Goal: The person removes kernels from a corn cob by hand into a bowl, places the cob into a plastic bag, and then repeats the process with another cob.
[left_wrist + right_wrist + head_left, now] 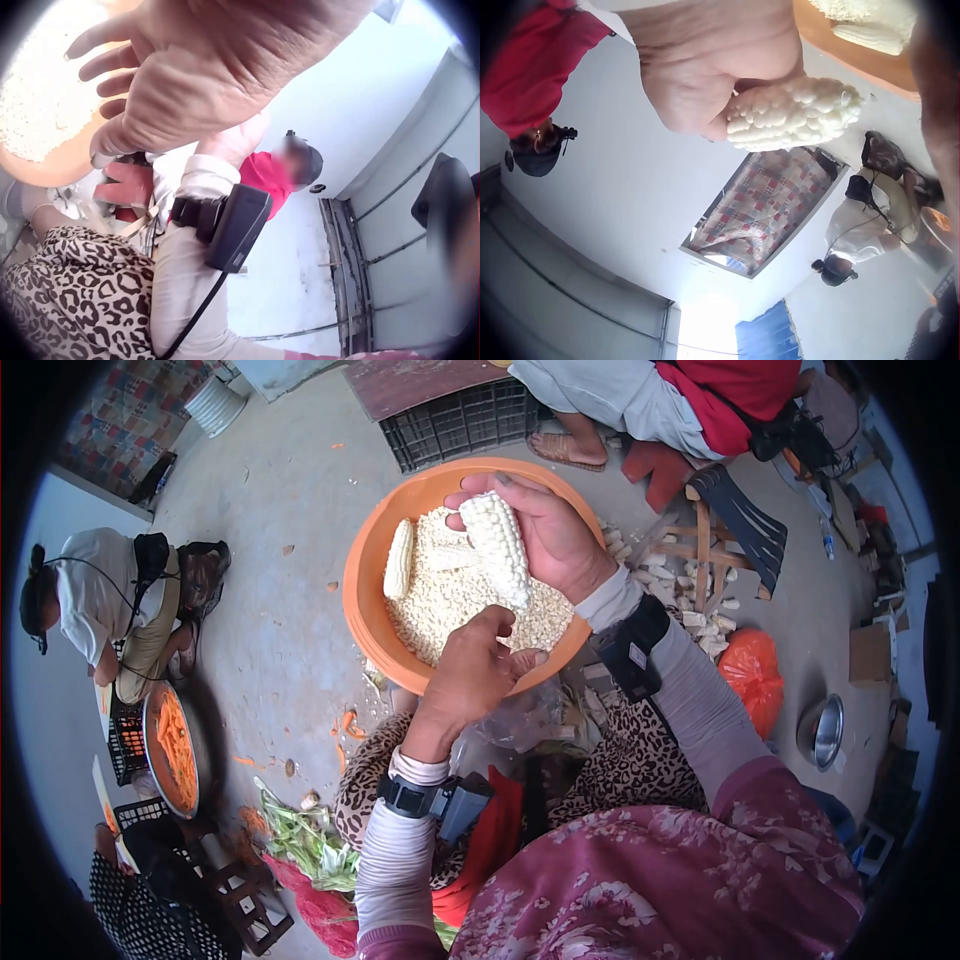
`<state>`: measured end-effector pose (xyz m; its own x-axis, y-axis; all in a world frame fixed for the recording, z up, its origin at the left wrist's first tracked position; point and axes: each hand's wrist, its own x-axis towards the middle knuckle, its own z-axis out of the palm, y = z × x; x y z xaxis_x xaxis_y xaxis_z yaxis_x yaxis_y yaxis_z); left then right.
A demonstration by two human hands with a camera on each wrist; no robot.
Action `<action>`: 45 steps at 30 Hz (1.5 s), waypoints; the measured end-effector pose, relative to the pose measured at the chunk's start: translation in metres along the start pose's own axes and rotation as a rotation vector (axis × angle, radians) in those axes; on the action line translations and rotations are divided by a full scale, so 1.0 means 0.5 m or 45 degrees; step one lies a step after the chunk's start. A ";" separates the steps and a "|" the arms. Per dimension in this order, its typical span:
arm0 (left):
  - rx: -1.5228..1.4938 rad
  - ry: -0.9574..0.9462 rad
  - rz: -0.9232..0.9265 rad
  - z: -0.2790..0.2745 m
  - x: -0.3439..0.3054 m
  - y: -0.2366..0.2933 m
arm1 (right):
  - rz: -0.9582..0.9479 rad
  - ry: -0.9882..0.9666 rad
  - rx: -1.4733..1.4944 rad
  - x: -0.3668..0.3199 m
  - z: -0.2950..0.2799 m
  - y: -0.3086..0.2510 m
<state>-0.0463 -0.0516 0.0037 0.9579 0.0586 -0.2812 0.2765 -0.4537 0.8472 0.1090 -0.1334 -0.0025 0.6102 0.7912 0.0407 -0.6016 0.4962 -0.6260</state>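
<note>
My right hand (565, 540) holds a white ear of corn (495, 545) over an orange basin (362, 610). Kernels are still packed along the ear, which sticks out past the thumb in the right wrist view. Just below its lower end is my left hand (470, 670), with nothing in its grasp; the left wrist view shows its fingers loosely extended over the basin. Loose pale kernels (425, 625) fill much of the basin. Against its left inner wall lies another ear of corn (399, 560).
Stripped cobs (705, 625) lie on the floor right of the basin, near a small wooden stool (705, 550) and an orange plastic bag (752, 675). A black crate (460, 428) stands behind. Green husks (305, 840) lie front left. Other people sit at the left and back right.
</note>
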 end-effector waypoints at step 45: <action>0.713 1.058 0.287 -0.029 0.030 0.022 | -0.007 -0.066 -0.303 -0.010 0.040 0.037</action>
<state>-0.0276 -0.0429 0.0151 0.7932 0.4212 0.4398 0.2114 -0.8678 0.4497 0.0844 -0.1209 0.0012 0.5820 0.8092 0.0811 -0.4561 0.4073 -0.7913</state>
